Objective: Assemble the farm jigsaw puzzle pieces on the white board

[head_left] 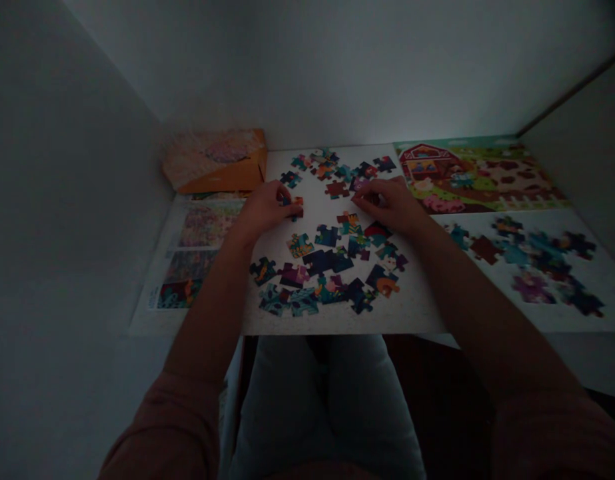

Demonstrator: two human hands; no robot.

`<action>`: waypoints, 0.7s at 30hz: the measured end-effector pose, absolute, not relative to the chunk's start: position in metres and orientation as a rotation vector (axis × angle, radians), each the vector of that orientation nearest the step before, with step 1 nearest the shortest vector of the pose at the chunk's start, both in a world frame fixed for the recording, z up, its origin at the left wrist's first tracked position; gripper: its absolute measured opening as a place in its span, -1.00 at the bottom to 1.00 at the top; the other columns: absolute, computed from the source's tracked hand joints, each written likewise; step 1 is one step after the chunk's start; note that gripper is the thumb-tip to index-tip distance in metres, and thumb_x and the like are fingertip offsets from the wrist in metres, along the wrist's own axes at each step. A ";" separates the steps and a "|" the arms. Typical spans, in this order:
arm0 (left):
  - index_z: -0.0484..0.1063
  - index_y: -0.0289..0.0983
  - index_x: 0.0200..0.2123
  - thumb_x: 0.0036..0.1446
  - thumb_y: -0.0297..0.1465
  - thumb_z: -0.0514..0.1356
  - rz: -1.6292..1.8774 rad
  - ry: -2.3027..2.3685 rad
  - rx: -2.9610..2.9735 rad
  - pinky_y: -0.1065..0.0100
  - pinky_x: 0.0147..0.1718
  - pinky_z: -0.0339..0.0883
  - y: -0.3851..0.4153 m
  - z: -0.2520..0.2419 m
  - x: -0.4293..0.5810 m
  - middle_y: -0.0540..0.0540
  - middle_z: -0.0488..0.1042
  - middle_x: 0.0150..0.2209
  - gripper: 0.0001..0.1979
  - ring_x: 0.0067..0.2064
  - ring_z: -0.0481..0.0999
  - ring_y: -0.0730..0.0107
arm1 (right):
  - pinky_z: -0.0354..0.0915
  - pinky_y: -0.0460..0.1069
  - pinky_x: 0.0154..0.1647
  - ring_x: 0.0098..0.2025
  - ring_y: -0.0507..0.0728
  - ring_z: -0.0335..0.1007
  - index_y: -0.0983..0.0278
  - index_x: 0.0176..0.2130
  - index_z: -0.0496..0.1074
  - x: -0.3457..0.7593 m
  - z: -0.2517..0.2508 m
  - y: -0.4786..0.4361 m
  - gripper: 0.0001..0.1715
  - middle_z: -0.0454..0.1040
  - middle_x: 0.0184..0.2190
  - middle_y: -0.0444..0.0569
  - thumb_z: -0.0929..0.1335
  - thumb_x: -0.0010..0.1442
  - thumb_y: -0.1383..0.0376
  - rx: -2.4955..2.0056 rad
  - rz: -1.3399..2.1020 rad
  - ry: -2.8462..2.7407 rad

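Observation:
My left hand (270,208) pinches a puzzle piece (298,208) with orange and dark blue on it, at the left side of the white board (318,207). Opposite it, my right hand (387,200) has thumb and index finger pressed together over the board. Whatever those fingertips hold, if anything, is too dark and small to make out. Just left of them lies a reddish-brown puzzle piece (336,189). Several loose pieces (332,163) lie beyond the hands. Many more, among them a dark blue piece (318,262), are spread nearer my body.
An orange box (222,163) stands at the back left, with a printed picture sheet (187,257) in front. To the right are a farm picture (482,175) and another group of loose pieces (547,260). Walls border the table behind and on both sides.

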State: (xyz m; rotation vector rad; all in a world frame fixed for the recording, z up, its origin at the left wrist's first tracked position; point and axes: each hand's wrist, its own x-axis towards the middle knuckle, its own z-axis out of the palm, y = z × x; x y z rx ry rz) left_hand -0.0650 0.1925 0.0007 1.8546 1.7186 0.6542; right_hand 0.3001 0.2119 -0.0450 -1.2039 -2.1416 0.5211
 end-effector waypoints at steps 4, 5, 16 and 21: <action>0.59 -0.10 -0.15 0.50 -0.17 0.58 0.757 1.534 1.674 0.20 -0.10 0.66 0.188 0.016 -0.053 -0.10 0.76 -0.14 -0.73 -0.10 0.78 0.14 | 0.43 0.42 0.26 -0.17 0.41 0.63 -0.01 -0.07 0.75 0.299 -0.048 0.212 -0.77 0.69 -0.26 0.00 0.56 0.55 -0.05 -1.182 0.537 -2.122; 0.60 -0.10 -0.13 0.53 -0.13 0.57 0.779 1.469 1.613 0.22 -0.12 0.68 0.187 0.020 -0.050 -0.09 0.77 -0.14 -0.71 -0.12 0.79 0.18 | 0.44 0.41 0.23 -0.17 0.41 0.63 -0.01 -0.07 0.74 0.298 -0.049 0.213 -0.74 0.70 -0.26 -0.01 0.56 0.56 -0.08 -1.170 0.549 -2.113; 0.61 -0.14 -0.14 0.38 -0.03 0.66 0.835 1.200 1.474 0.26 -0.06 0.68 0.178 0.019 -0.028 -0.06 0.78 -0.21 -0.59 -0.10 0.85 0.20 | 0.53 0.22 0.00 -0.15 0.32 0.61 0.05 -0.08 0.77 0.274 -0.040 0.204 -0.18 0.77 -0.17 0.01 0.56 0.44 -0.58 -0.941 0.787 -1.912; 0.62 -0.15 -0.15 0.39 -0.04 0.63 0.828 1.172 1.586 0.24 -0.07 0.67 0.180 0.017 -0.026 -0.08 0.76 -0.20 -0.61 -0.15 0.78 0.21 | 0.49 0.19 -0.01 -0.15 0.27 0.56 0.09 -0.17 0.68 0.265 -0.044 0.203 -0.15 0.70 -0.19 -0.01 0.57 0.44 -0.59 -0.897 0.829 -1.837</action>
